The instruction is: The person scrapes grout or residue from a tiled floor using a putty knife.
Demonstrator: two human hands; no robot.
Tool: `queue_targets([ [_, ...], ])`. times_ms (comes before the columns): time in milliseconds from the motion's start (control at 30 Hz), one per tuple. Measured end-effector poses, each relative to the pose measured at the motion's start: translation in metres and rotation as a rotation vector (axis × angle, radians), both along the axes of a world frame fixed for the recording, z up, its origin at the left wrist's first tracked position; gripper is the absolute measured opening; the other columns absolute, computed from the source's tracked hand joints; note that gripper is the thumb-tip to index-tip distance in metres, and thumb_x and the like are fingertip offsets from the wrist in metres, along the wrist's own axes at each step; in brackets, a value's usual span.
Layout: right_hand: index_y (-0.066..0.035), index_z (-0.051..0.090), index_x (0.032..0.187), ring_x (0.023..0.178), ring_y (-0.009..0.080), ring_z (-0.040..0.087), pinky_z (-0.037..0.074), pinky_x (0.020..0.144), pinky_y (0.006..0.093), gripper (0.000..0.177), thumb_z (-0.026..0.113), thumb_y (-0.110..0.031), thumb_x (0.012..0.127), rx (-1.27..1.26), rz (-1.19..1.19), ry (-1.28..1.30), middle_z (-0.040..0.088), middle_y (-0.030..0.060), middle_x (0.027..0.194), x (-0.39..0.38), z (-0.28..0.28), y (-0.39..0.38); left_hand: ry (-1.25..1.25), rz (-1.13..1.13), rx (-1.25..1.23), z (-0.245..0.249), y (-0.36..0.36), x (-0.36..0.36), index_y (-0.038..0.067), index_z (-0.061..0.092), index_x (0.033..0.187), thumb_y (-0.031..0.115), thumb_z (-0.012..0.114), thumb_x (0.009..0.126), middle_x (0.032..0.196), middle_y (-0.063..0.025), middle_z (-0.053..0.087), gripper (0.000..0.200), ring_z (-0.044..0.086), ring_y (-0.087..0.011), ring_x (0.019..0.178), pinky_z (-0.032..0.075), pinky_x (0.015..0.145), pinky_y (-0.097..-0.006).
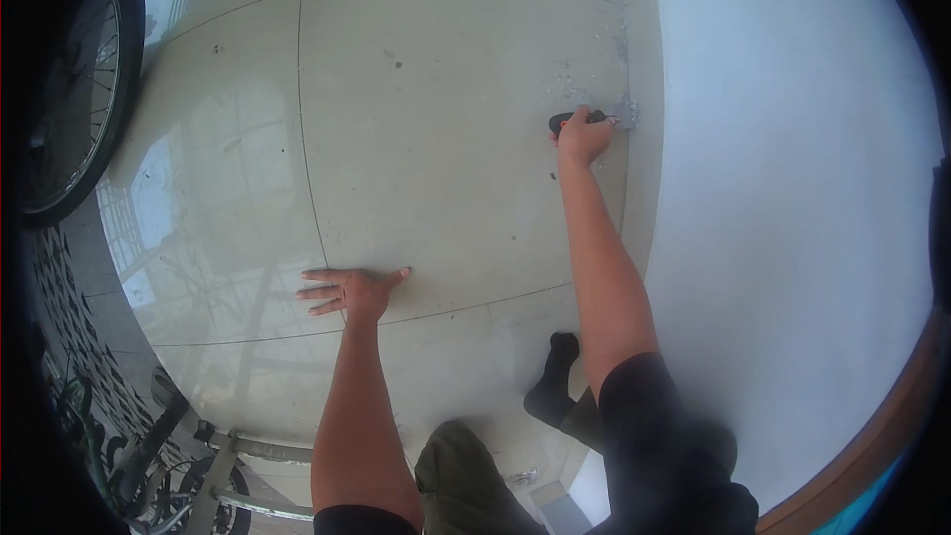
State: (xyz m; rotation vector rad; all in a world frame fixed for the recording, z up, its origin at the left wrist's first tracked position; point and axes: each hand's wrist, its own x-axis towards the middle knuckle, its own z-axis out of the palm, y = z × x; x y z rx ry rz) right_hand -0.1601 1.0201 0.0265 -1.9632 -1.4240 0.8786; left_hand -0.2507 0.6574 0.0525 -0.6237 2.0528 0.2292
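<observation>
My right hand (584,136) is wrapped round the dark handle of a scraper (563,123). The scraper's flat blade points right, against the base of the wall where it meets the floor. Pale flakes (570,89) lie on the tiles around the blade and along the wall's foot. Lower and to the left, my left hand (359,292) is spread flat on the tiled floor (446,188), fingers pointing left and thumb to the right, holding nothing.
A white wall (783,188) rises along the right. At the upper left is a bicycle wheel (124,69). A metal frame (233,446) stands at the lower left. My foot in a dark sock (552,376) rests near my right arm.
</observation>
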Motion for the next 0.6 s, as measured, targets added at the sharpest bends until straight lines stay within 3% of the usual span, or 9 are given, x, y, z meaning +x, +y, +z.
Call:
queue_targets([
  [33,0.013,0.032,0.139,0.052,0.0287,0.066,0.054,0.036,0.0354,0.057,0.059,-0.015,0.097,-0.003,-0.002,-0.003,0.065,0.0229,0.091,0.002,0.002,-0.005,0.004,-0.006,-0.013,-0.001,0.000,0.001,0.003,-0.047,0.142,0.047,0.102,0.055,0.144,-0.0372,-0.050,0.178,-0.036,-0.0665,0.136,0.010,0.119,-0.0727],
  [100,0.012,0.010,0.157,0.051,0.0288,0.067,0.057,0.038,0.0354,0.080,0.058,-0.015,0.098,0.065,0.084,0.013,0.066,0.0270,0.100,0.008,0.006,-0.015,-0.007,-0.030,-0.012,-0.002,-0.002,0.002,0.002,-0.047,0.141,0.049,0.101,0.056,0.144,-0.0382,-0.050,0.178,-0.036,-0.0666,0.136,0.009,0.119,-0.0727],
  [233,0.009,0.008,0.159,0.054,0.0280,0.067,0.054,0.036,0.0346,0.081,0.058,-0.014,0.099,0.019,0.167,-0.009,0.066,0.0261,0.102,0.016,0.032,-0.048,-0.024,-0.122,-0.044,-0.006,-0.004,0.002,-0.003,-0.047,0.140,0.056,0.098,0.057,0.144,-0.0414,-0.047,0.177,-0.036,-0.0670,0.136,0.005,0.119,-0.0725],
  [333,0.006,0.011,0.160,0.059,0.0294,0.068,0.055,0.041,0.0390,0.080,0.059,-0.014,0.099,0.044,0.266,-0.034,0.068,0.0237,0.100,0.036,0.035,-0.078,-0.030,-0.201,-0.039,-0.010,-0.007,0.004,-0.004,-0.047,0.139,0.057,0.097,0.058,0.144,-0.0425,-0.046,0.177,-0.036,-0.0673,0.136,0.004,0.119,-0.0721],
  [500,0.003,0.015,0.161,0.067,0.0344,0.070,0.058,0.065,0.0419,0.080,0.063,-0.009,0.097,0.042,0.509,-0.151,0.068,0.0274,0.105,0.085,0.061,-0.153,-0.050,-0.161,-0.054,-0.005,-0.004,0.003,-0.003,-0.047,0.139,0.057,0.098,0.058,0.144,-0.0422,-0.046,0.177,-0.035,-0.0679,0.136,0.005,0.120,-0.0716],
  [600,0.002,0.016,0.161,0.069,0.0374,0.070,0.057,0.064,0.0376,0.082,0.065,-0.007,0.096,0.029,0.690,-0.204,0.068,0.0280,0.105,0.134,0.066,-0.205,-0.047,-0.158,-0.068,-0.010,-0.004,0.004,-0.005,-0.047,0.140,0.058,0.097,0.058,0.144,-0.0430,-0.046,0.176,-0.034,-0.0685,0.136,0.009,0.120,-0.0714],
])
